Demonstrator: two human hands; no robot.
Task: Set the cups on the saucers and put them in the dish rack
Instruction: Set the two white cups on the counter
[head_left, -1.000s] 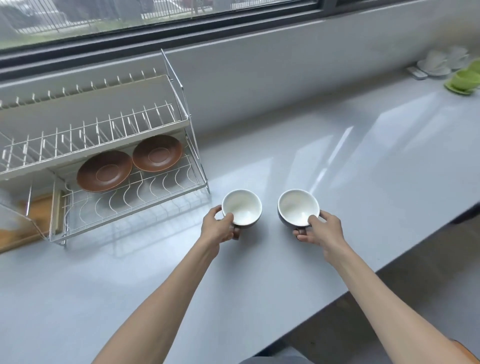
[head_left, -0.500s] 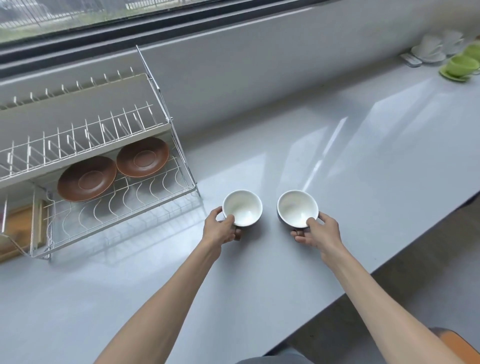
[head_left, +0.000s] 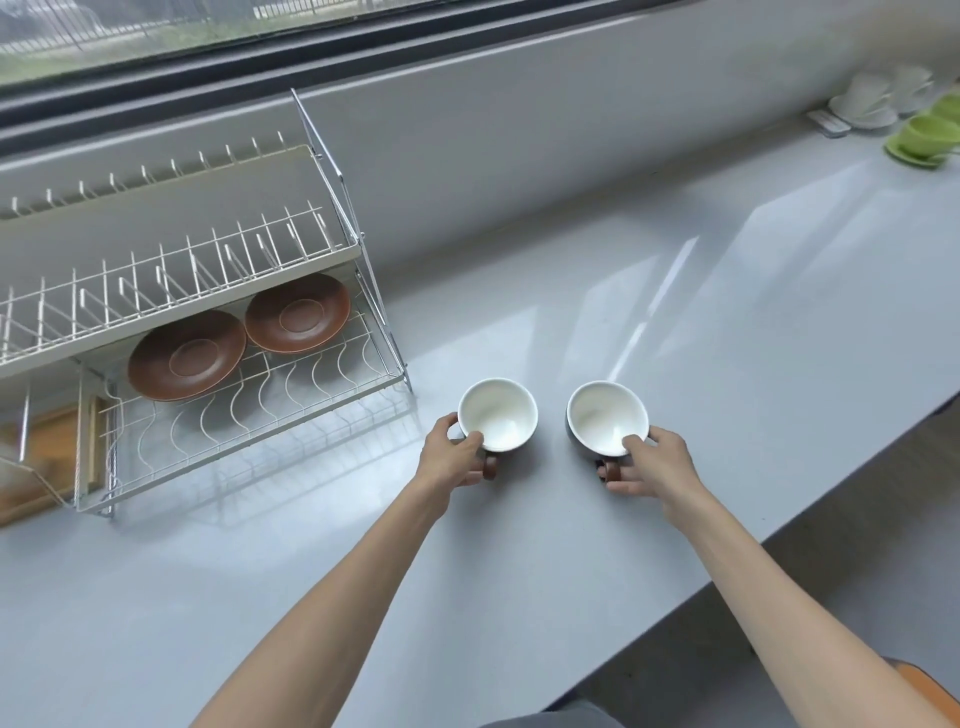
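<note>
Head view shows 2 round cups standing upright side by side on the glossy pale grey countertop (head_left: 675, 322), apart from each other, just in front of the right end of the white wire 2-tier dish rack (head_left: 260, 415). The left hand (head_left: 457, 457) grips the left white-lined ceramic cup (head_left: 497, 414): thumb hooked over the near rim, fingers curled around the brown handle at the near side. The right hand (head_left: 657, 462) grips the right white-lined cup with a dark grey outer wall (head_left: 607, 418) the same way, thumb on the near rim and fingers folded at its handle.

The 2 round brown ceramic saucers (head_left: 239, 338) already lie on the rack's lower tier, under the upper shelf, overlapping slightly at their edges. From the cups they lie to the left and farther back. The left cup is the nearer one; the right-hand saucer is closest to it, while the left-hand saucer sits deeper under the shelf.

Both cups look ready to lift, so I judge the step in hand as carrying them leftward and in under the upper tier. The low clearance beneath that shelf likely matters most: each cup would have to go in from the open front, kept level, and settle in a saucer's central ring.
</note>
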